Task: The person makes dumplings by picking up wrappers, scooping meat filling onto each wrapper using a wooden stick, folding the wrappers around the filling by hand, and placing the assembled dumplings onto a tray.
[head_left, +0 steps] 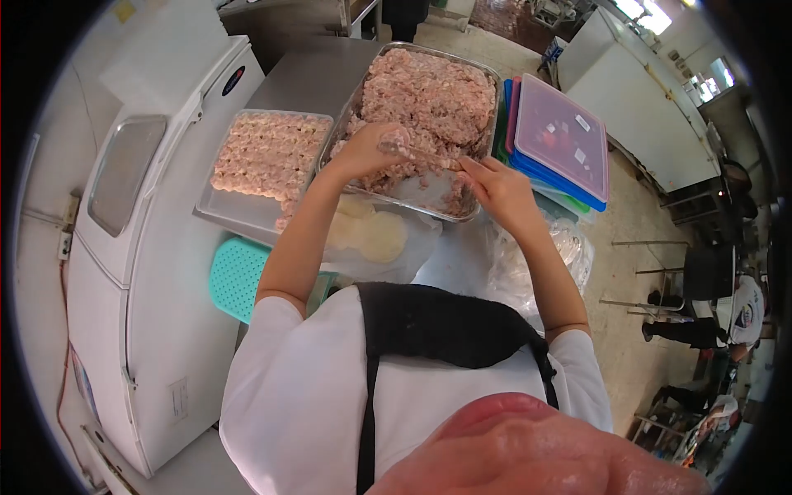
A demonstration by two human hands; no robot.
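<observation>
A deep metal pan (500, 107) holds a large heap of ground meat mixture (429, 87). Over its near part, my left hand (375, 153) is closed around a dumpling-like piece with some meat at the fingers. My right hand (493, 186) pinches the end of a thin wooden stick or spatula that points toward the left hand. On the left, a metal tray (239, 205) carries rows of small filled pieces (268, 153). Pale round wrappers (379, 237) lie on plastic in front of the pan.
Stacked coloured lids (561, 140) stand right of the pan, with clear plastic bags (536, 260) nearer me. A turquoise perforated basket (238, 276) sits below the tray. A white freezer (181, 272) borders the left. Other people (747, 309) are far right.
</observation>
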